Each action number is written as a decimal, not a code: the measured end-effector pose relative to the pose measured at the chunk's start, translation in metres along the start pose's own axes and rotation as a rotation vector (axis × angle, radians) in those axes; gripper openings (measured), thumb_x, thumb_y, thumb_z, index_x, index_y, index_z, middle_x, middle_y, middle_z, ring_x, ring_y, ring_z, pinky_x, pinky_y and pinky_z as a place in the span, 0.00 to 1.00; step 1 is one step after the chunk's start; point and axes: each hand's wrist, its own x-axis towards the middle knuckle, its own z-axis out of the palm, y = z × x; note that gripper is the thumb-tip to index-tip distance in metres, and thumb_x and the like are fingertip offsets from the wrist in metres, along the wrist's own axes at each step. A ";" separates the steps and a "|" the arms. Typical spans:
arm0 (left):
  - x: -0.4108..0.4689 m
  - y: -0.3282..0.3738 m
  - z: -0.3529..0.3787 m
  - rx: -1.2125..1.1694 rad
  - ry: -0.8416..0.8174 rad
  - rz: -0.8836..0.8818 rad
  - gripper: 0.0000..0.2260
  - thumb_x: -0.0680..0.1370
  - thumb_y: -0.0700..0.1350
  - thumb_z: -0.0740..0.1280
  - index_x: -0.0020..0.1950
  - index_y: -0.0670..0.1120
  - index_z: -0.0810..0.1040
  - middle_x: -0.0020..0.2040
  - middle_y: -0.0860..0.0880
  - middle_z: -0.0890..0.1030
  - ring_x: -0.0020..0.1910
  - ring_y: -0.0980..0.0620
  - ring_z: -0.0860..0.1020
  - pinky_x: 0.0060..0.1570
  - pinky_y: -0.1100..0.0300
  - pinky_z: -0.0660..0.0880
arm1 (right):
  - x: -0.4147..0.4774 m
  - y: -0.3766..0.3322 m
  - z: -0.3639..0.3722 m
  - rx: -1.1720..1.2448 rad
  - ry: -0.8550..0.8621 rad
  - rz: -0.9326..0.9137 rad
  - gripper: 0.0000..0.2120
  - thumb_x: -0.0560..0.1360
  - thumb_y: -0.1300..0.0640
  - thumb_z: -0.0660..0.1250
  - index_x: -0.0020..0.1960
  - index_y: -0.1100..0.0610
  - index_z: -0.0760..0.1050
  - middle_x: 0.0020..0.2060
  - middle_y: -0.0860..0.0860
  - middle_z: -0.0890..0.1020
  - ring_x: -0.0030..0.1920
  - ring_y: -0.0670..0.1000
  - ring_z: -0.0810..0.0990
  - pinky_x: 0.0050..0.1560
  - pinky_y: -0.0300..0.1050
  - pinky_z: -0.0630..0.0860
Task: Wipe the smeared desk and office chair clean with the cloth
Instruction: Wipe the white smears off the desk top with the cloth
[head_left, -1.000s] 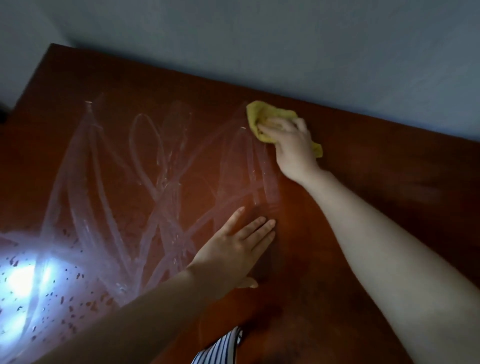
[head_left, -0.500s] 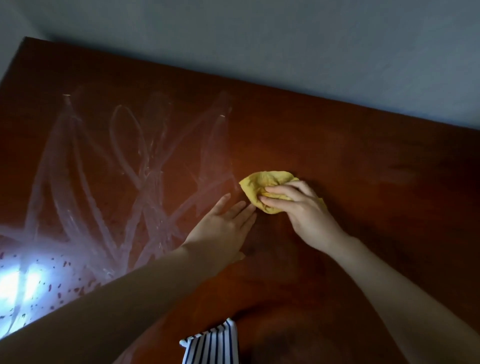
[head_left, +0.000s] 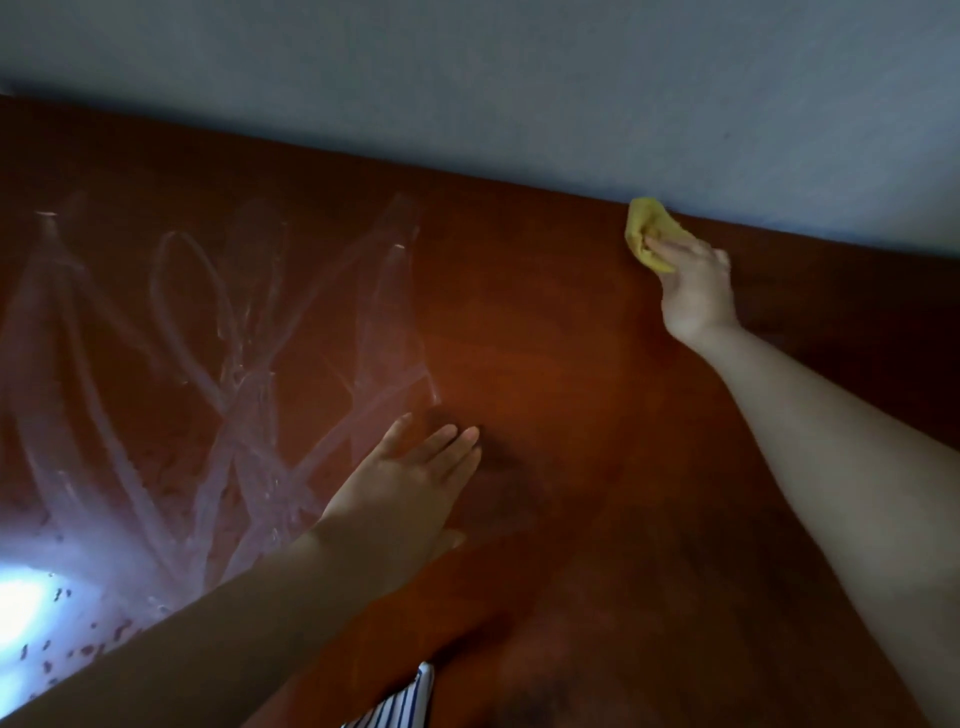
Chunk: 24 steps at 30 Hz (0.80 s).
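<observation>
Your right hand (head_left: 696, 296) holds the crumpled yellow cloth (head_left: 644, 231) at the far edge of the reddish-brown wooden desk (head_left: 545, 338), against the pale wall (head_left: 519, 104). Your left hand (head_left: 410, 483) lies flat nearer you, with whitish smears (head_left: 234, 374) to its left.

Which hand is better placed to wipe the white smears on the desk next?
Probably the right hand: it grips the yellow cloth at the far edge of the desk. The left hand lies flat beside the smears without a cloth.

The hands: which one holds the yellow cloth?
The right hand grips the cloth at the far edge of the desk; the left hand lies flat, holding nothing.
</observation>
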 end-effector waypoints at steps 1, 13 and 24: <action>0.001 0.000 0.000 -0.004 0.011 0.001 0.32 0.82 0.60 0.46 0.76 0.45 0.34 0.76 0.47 0.33 0.76 0.50 0.37 0.70 0.46 0.32 | 0.003 -0.007 0.003 0.024 0.037 0.091 0.24 0.78 0.70 0.54 0.69 0.54 0.72 0.68 0.55 0.72 0.65 0.61 0.67 0.64 0.42 0.60; -0.005 0.001 0.014 -0.013 0.083 -0.026 0.45 0.75 0.71 0.50 0.74 0.42 0.30 0.76 0.46 0.31 0.76 0.49 0.36 0.69 0.43 0.31 | -0.131 -0.072 0.039 0.098 0.251 -0.061 0.24 0.72 0.72 0.63 0.63 0.52 0.78 0.58 0.50 0.79 0.54 0.60 0.73 0.53 0.57 0.75; -0.053 0.021 0.044 -0.100 0.212 -0.112 0.44 0.75 0.68 0.56 0.77 0.42 0.40 0.78 0.43 0.40 0.77 0.45 0.41 0.69 0.36 0.35 | -0.274 -0.150 0.059 0.152 0.237 0.069 0.23 0.72 0.67 0.58 0.61 0.50 0.79 0.58 0.47 0.79 0.54 0.53 0.70 0.51 0.54 0.76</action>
